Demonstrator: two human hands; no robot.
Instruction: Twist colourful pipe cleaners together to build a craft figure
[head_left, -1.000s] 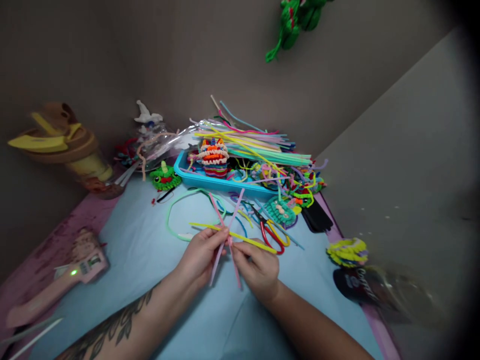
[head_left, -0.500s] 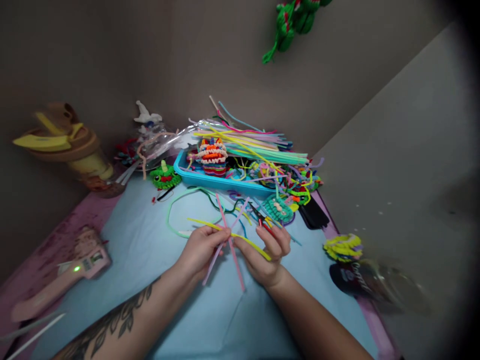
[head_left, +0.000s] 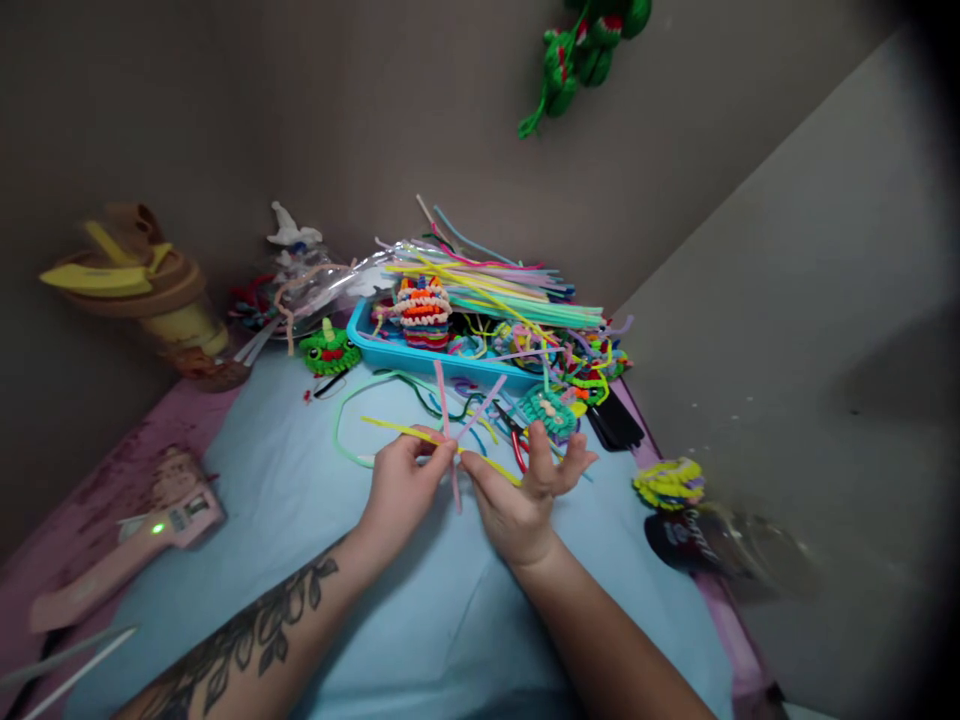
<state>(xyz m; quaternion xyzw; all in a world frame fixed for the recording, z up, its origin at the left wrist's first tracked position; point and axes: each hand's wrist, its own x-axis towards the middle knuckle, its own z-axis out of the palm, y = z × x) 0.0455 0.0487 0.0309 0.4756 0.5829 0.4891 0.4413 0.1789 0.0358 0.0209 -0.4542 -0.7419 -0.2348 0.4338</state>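
Observation:
My left hand [head_left: 409, 480] pinches a star of crossed pipe cleaners at their crossing, between thumb and fingertips. A yellow pipe cleaner [head_left: 390, 426] runs sideways through it, with a pink pipe cleaner [head_left: 441, 395] and a lilac pipe cleaner [head_left: 484, 408] standing up across it. The thumb of my right hand [head_left: 521, 500] touches near the crossing, along the yellow strand's right part, while its other visible fingers are spread and raised. Just beyond that hand, red-handled pliers [head_left: 517, 440] lie on the blue cloth [head_left: 450, 610].
Behind my hands, a blue tray [head_left: 450, 368] holds craft pieces beneath a pile of pipe cleaners [head_left: 525, 300]. A green figure [head_left: 330, 352] sits left of it. A pink glue gun [head_left: 150, 535] with a lit green light lies at left. A yellow bundle [head_left: 671, 483] and a dark-labelled cup [head_left: 697, 540] are at right.
The star has turned and tilted, so its lower ends now show less. My right hand's fingers have uncurled and spread away from the yellow strand. The view has shifted slightly.

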